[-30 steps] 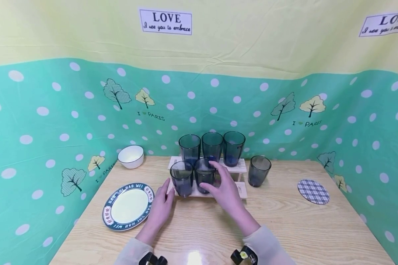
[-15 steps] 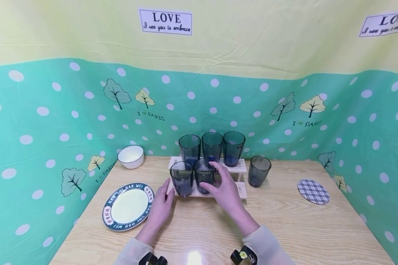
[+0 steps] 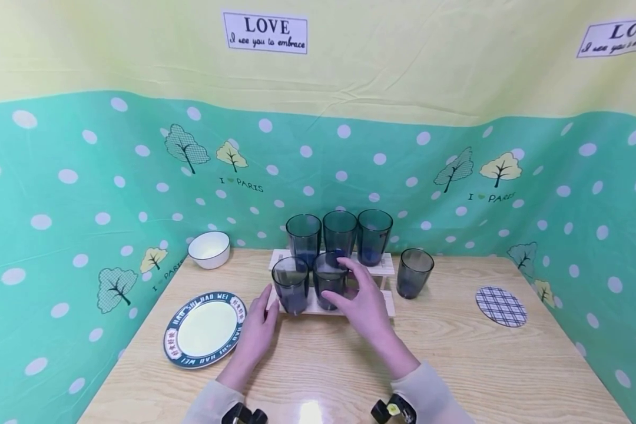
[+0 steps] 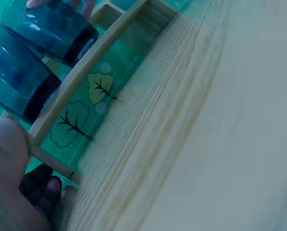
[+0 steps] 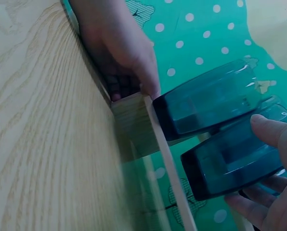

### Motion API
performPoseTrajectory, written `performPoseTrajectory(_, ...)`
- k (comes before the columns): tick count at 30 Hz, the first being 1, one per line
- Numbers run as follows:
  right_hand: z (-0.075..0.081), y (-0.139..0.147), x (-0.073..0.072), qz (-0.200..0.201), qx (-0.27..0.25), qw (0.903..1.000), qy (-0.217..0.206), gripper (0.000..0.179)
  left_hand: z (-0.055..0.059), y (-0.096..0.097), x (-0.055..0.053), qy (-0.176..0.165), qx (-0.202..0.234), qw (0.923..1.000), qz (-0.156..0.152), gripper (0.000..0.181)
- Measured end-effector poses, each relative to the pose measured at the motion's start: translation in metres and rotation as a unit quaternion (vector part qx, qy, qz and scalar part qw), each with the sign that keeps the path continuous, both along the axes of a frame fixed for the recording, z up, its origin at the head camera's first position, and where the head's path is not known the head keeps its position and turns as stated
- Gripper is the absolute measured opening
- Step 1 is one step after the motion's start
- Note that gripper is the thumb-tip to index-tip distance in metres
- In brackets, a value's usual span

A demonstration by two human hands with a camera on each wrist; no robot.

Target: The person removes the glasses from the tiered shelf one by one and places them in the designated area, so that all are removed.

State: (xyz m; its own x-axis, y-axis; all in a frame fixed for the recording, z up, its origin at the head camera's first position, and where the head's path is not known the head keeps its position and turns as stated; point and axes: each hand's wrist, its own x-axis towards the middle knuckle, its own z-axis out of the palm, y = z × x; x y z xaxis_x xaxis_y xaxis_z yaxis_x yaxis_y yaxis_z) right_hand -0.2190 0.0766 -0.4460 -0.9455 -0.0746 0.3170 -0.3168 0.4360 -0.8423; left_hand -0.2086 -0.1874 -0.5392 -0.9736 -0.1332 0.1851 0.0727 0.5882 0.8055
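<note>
A two-tier pale wooden rack (image 3: 388,301) bears tinted drinking glasses. My left hand (image 3: 258,331) grips its left end; in the right wrist view the thumb lies against the shelf's end and the fingers curl by the side panel. On the lower tier, a drinking glass (image 3: 290,294) stands closest to that hand. Beside it is a second drinking glass (image 5: 230,166), held by my right hand (image 3: 368,312) from the right, thumb in front and fingers partly hidden behind. Whether this glass's base touches the shelf, I cannot tell.
Three glasses (image 3: 340,232) line the upper tier. Another glass (image 3: 413,275) stands on the table right of the rack, with a round checked coaster (image 3: 500,306) farther right. A blue-rimmed plate (image 3: 205,330) and white bowl (image 3: 209,250) are at left. A patterned cloth (image 3: 350,165) hangs behind.
My right hand and the glass in it have shifted slightly to the right, widening the gap to the left glass. The left hand stays at the rack's end.
</note>
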Motion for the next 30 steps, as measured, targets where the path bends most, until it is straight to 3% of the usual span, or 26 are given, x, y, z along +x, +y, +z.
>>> performPoseTrajectory(15,0.020,0.033,0.014,0.011,-0.041,0.9988,-0.022,0.079,-0.001,-0.001,-0.002,-0.014,0.012,0.9998,0.000,0.062)
performPoseTrajectory(30,0.031,0.080,0.024,-0.025,-0.035,0.9989,-0.017,0.081,-0.001,-0.001,-0.002,-0.002,0.008,1.0000,-0.002,0.061)
